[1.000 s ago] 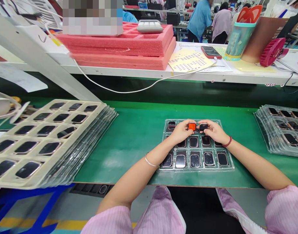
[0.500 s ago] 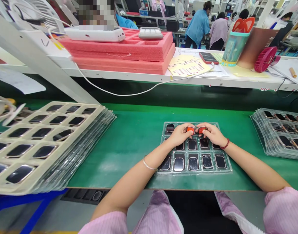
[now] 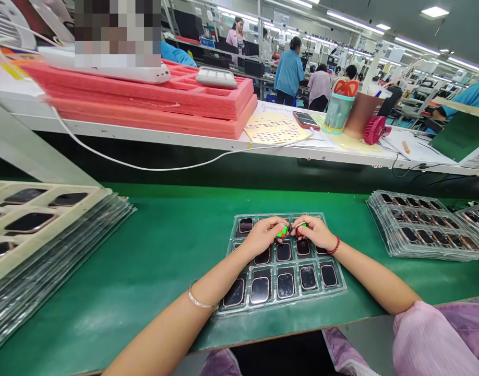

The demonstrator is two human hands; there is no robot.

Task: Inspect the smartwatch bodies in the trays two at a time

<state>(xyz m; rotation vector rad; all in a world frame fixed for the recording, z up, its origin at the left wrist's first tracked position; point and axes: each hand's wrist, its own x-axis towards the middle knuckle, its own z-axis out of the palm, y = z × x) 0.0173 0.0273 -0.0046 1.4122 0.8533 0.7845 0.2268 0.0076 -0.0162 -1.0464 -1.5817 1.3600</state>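
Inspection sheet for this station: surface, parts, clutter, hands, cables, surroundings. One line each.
Surface: green benchtop, some glare.
Parts: left unit and right unit, watch-like, screens lit green and red; clear tray below them holds dark-faced units; left tray stack, right tray stack.
Clutter: shelf bears red foam trays, phone, pink fan.
Hands: left hand grips left unit; right hand grips right unit.
Cables: white cable sags below shelf edge.
Surroundings: person in blue, person in pink, background.

Bright light from far ceiling tubes (image 3: 356, 22). Pale glare on the table (image 3: 177, 240) at left; dark shadow beneath the shelf (image 3: 341, 159). Foam (image 3: 145, 102) blurs leftward; left edge stretched.
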